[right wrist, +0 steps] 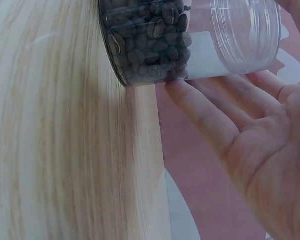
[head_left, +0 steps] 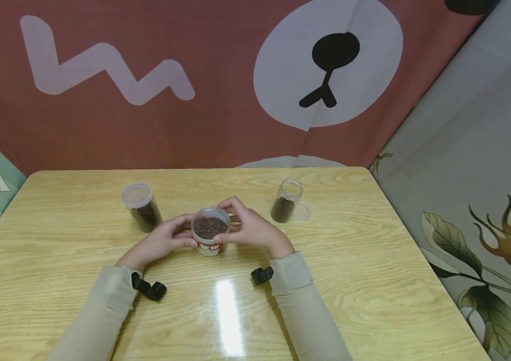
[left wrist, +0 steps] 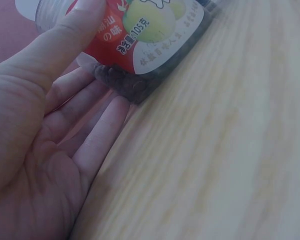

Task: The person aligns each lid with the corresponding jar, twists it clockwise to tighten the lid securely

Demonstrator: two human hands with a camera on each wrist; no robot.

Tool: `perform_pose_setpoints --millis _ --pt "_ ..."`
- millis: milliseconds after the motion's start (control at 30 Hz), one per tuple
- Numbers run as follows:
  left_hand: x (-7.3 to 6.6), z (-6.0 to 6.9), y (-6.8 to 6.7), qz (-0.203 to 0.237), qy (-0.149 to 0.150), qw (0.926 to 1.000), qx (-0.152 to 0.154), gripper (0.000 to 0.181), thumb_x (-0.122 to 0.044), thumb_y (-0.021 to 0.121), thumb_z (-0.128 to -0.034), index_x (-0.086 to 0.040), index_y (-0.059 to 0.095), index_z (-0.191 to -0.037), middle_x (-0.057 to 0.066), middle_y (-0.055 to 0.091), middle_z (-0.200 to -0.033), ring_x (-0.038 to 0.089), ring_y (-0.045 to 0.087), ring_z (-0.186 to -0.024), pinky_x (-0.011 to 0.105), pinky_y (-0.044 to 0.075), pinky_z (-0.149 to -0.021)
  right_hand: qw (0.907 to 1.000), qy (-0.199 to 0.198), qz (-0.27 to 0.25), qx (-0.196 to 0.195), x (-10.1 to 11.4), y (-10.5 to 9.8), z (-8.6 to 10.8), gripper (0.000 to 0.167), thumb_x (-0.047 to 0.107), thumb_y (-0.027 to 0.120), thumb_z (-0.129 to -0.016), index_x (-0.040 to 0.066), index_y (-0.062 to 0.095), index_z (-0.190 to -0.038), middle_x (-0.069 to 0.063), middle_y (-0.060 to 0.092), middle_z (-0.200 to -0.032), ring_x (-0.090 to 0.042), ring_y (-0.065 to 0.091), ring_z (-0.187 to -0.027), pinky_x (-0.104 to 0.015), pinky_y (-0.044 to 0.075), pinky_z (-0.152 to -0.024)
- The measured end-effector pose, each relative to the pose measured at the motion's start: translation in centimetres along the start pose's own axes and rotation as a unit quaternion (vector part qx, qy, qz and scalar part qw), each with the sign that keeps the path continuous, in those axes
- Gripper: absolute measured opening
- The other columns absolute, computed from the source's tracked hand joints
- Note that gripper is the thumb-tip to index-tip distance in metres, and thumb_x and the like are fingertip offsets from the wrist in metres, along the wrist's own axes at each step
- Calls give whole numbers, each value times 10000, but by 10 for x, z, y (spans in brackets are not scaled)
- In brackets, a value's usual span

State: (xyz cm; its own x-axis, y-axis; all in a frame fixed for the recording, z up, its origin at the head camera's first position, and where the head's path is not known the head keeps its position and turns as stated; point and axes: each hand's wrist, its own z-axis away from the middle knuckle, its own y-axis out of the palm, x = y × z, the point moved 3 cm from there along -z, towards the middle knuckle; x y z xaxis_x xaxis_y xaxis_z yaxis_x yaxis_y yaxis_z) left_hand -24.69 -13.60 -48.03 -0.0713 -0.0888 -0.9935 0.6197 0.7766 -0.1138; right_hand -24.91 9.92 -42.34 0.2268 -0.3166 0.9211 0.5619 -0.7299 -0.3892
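Note:
A clear plastic jar (head_left: pixel 210 246) of dark coffee beans (head_left: pixel 210 228) stands on the table between the two hands. No lid shows on it, and its bare screw thread (right wrist: pixel 240 37) faces up. A red label (left wrist: pixel 135 37) with green fruit wraps part of its side. My left hand (head_left: pixel 165 240) holds the jar from the left, thumb on the label and fingers behind. From the right, my right hand (head_left: pixel 252 228) grips it with thumb in front and fingers round the back near the rim.
A taller jar of dark beans (head_left: pixel 146 213) with a whitish top stands at the left back. At the right back is a slimmer clear jar (head_left: pixel 283 206), partly filled with dark beans, beside a clear round lid (head_left: pixel 302 211). A printed cloth (head_left: pixel 219 135) hangs behind the table (head_left: pixel 372 301).

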Motion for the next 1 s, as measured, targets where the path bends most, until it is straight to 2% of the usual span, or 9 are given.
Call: perform_pose_setpoints --millis 300,400,533,633,800,1000 --pt "1 -1 -1 -56 -8 10000 -24 676 -103 709 -954 54 371 -1518 298 414 -1506 470 491 -1324 292 529 -996 9996 84 206 -184 3 1 -1 697 175 852 -847 90 397 -1368 -106 535 -1395 -231 547 -1299 -284 516 -1014" --pt "1 -1 -1 -84 -41 9999 -38 681 -108 711 -953 52 370 -1520 301 411 -1506 473 488 -1325 292 528 -995 9995 151 216 -180 3 2 -1 747 186 854 -846 101 379 -1416 -104 531 -1414 -228 543 -1306 -300 517 -1016" --pt "1 -1 -1 -110 -55 9999 -70 698 -113 717 -948 63 360 -1521 311 401 -1509 482 486 -1322 282 525 -994 9999 55 144 -18 1 1 0 797 175 814 -883 145 338 -1523 -103 531 -1425 -230 560 -1287 -306 523 -1009" --pt "2 0 -1 -117 -53 9999 -92 709 -116 721 -943 70 354 -1521 312 396 -1513 481 489 -1319 275 522 -995 9997 -159 85 162 0 0 0 772 126 758 -912 145 338 -1560 -111 531 -1428 -249 568 -1276 -302 524 -1009" --pt "2 0 -1 -83 -64 9999 -76 699 -115 719 -946 61 361 -1520 306 408 -1507 473 494 -1319 282 522 -999 9991 -270 32 339 0 0 1 737 98 696 -910 119 361 -1566 -103 511 -1460 -268 555 -1293 -313 507 -1034" --pt "1 0 0 -34 -69 10000 -61 693 -118 720 -947 58 368 -1518 305 412 -1504 475 492 -1320 288 526 -997 9992 -245 -67 323 1 0 1 709 93 716 -914 136 391 -1542 -106 512 -1454 -278 552 -1294 -324 510 -1034"
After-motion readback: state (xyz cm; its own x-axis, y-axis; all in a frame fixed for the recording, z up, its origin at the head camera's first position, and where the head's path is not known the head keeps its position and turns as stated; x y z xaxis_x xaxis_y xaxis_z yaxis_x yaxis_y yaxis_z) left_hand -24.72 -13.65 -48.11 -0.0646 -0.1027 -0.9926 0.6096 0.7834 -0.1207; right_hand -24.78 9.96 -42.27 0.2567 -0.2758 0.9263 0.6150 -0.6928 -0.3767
